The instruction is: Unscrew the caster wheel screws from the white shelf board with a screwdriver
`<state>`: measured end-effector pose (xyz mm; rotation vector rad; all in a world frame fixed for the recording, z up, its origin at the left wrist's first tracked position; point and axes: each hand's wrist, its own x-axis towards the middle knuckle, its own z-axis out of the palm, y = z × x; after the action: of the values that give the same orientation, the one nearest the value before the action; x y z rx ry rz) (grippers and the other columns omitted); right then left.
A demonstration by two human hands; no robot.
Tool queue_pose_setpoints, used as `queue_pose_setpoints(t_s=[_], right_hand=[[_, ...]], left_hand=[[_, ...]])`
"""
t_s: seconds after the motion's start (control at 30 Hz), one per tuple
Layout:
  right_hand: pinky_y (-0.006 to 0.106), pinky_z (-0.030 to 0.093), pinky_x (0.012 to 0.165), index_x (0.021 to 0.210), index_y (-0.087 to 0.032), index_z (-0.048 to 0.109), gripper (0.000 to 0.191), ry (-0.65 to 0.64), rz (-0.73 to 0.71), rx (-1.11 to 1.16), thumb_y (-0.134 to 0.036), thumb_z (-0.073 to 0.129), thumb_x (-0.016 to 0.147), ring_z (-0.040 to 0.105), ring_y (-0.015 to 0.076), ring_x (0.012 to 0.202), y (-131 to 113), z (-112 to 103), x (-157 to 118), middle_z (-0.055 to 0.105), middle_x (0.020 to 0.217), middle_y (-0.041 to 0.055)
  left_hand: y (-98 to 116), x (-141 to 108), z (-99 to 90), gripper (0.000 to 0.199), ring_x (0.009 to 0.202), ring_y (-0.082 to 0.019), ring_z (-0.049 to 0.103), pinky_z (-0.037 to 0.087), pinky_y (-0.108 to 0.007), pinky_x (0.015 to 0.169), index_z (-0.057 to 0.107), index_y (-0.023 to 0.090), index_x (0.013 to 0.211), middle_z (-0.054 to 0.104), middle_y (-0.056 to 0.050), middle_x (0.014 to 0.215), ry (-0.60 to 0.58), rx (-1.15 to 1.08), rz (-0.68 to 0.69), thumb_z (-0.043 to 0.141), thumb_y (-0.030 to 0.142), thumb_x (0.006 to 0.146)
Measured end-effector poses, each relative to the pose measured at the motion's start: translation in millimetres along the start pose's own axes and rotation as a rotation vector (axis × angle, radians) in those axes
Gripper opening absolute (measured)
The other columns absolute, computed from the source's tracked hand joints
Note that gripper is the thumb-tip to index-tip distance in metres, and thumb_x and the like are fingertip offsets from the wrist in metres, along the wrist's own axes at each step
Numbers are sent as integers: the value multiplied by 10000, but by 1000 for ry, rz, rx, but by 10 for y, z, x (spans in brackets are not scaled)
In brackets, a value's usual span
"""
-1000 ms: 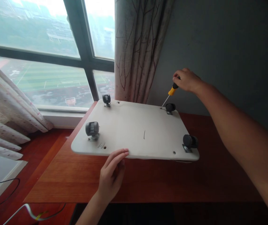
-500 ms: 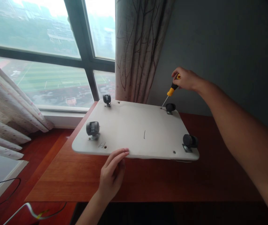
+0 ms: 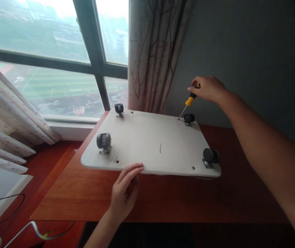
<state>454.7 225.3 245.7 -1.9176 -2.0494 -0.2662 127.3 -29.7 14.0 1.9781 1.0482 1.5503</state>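
Observation:
A white board (image 3: 142, 137) with rounded corners lies on the reddish wooden table, black casters up. One caster (image 3: 103, 141) is at its near left, another (image 3: 211, 156) at its near right, and two more stand along the far side. My right hand (image 3: 206, 88) grips a yellow and black screwdriver (image 3: 189, 101), whose tip sits in a hole beside the far right caster (image 3: 189, 119). My left hand (image 3: 126, 187) holds the board's near edge, fingertips on top and thumb side below. Bare holes show near the left casters.
The table (image 3: 90, 199) has its front edge near the bottom of the view. A window and curtain (image 3: 149, 62) rise behind, with a grey wall at right. Cables (image 3: 35, 229) lie at lower left.
The view has shifted slightly, so the board and table appear a little further right. My right hand has turned slightly on the screwdriver handle; my left hand keeps its place on the board's edge.

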Motion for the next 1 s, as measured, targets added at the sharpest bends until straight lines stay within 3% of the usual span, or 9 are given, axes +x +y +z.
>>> queue_pose_setpoints(t_s=[0.1,0.27,0.37,0.5,0.67,0.87,1.0], right_hand=[[500,496,808,979,-259,714,349,34,35,-63,-577,666,845,642,367,983,16,9,16,704,978,138],[419,532,808,1114,-258,704,294,-53,-30,62,-385,659,853,640,311,1039,31,16,58,672,1190,114],[449,526,810,1182,-256,692,376,-37,-13,39,-414,693,841,656,329,1000,5,-3,27,695,1139,119],[516,500,816,1122,-256,705,417,46,24,-84,-566,662,846,649,383,998,-27,-1,1,713,1047,149],[445,521,745,1100,-285,689,293,-53,15,48,-454,643,865,660,322,936,-13,21,41,709,1095,103],[524,493,816,1075,-247,708,385,84,41,-93,-565,622,877,652,374,967,29,47,8,709,980,155],[485,530,784,1065,-273,708,295,9,33,1,-483,594,893,655,341,968,86,69,48,703,1061,132]], left_hand=[[-4,-3,0,428,1203,-221,651,591,-321,960,654,230,1278,660,-98,1290,2,5,1,512,1,945],[-16,-7,0,431,1208,-209,647,573,-318,997,652,225,1276,656,-94,1292,1,4,6,512,-9,942],[-6,2,3,425,1203,-207,650,573,-325,1003,655,229,1268,660,-92,1285,2,6,5,512,-6,945],[13,15,9,414,1197,-218,656,582,-340,990,661,233,1256,668,-95,1276,8,15,-4,510,4,946],[5,1,6,422,1198,-216,653,581,-328,982,660,225,1262,664,-96,1281,5,11,6,512,-5,941],[-1,1,-3,426,1198,-216,651,594,-315,948,655,226,1270,660,-98,1283,1,7,7,509,-6,945],[0,7,0,424,1199,-219,652,591,-325,961,653,227,1273,662,-97,1282,2,10,14,508,-2,947]])
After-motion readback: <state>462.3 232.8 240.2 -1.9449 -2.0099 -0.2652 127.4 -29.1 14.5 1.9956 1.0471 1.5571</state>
